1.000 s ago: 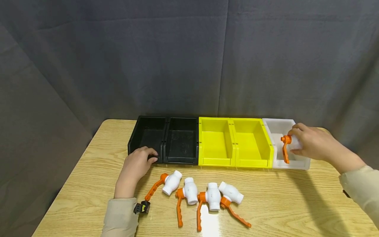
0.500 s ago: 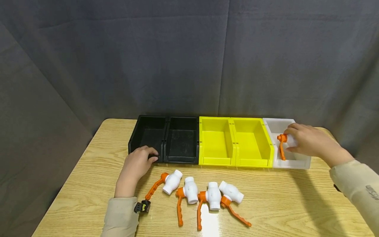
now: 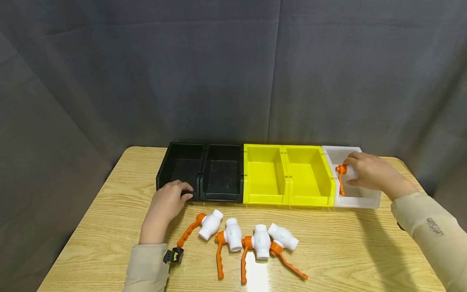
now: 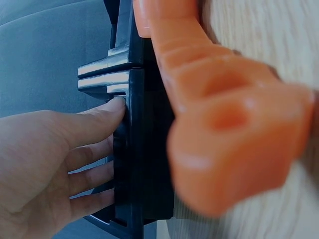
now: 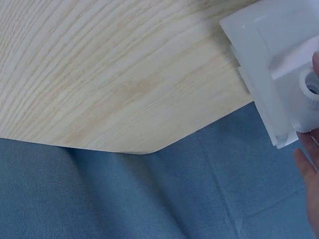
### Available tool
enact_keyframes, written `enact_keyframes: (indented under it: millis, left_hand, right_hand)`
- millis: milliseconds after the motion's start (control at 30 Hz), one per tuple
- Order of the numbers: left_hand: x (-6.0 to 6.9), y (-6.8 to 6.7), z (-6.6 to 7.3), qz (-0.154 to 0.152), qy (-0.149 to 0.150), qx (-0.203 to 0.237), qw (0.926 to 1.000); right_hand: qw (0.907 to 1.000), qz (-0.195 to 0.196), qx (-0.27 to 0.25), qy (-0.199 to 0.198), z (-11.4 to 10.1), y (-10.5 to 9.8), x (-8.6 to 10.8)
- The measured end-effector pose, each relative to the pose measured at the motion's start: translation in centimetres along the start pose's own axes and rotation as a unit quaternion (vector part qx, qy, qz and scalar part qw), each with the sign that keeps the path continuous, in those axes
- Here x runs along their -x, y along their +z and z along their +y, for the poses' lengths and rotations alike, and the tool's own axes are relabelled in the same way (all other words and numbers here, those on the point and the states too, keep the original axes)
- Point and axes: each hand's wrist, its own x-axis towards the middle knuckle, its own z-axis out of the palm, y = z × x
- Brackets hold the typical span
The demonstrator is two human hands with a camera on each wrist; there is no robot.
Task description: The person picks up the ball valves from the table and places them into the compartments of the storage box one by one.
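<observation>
My right hand (image 3: 372, 172) holds a white ball valve (image 3: 352, 172) with an orange handle over the white bin (image 3: 361, 201). The valve's white threaded end (image 5: 310, 92) and a few fingers (image 5: 308, 158) show at the right side of the right wrist view. My left hand (image 3: 169, 202) pinches the front wall of the leftmost black bin (image 3: 164, 168). In the left wrist view the thumb (image 4: 102, 117) lies on the outside of that wall, the other fingers behind it. Close to that wrist lies a valve (image 3: 211, 225), its orange handle (image 4: 234, 124) large and blurred there.
Several more ball valves (image 3: 262, 242) lie in a row on the wooden table (image 3: 98, 239) before the bins. Between the hands stand another black bin (image 3: 222, 194) and two yellow bins (image 3: 266, 198) (image 3: 310, 200). A grey curtain (image 3: 219, 73) hangs behind.
My right hand has moved left with the ball valve, toward the left side of the white bin. My left hand has stayed on the black bin.
</observation>
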Motion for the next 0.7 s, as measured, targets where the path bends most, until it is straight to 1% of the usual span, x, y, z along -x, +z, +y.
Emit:
enact_keyframes:
  millis: [233, 433, 700]
  left_hand:
    - [0.0, 0.1, -0.1, 0.001, -0.001, 0.001, 1.0]
    - [0.0, 0.1, -0.1, 0.005, 0.003, 0.004, 1.0]
    - [-0.1, 0.3, -0.1, 0.0, -0.001, 0.004, 1.0]
  right_hand:
    - [0.9999, -0.01, -0.002, 0.007, 0.2, 0.9, -0.3]
    - [1.0, -0.002, -0.005, -0.001, 0.3, 1.5, -0.5]
    - [0.9999, -0.004, -0.015, -0.006, -0.3, 2.0, -0.9]
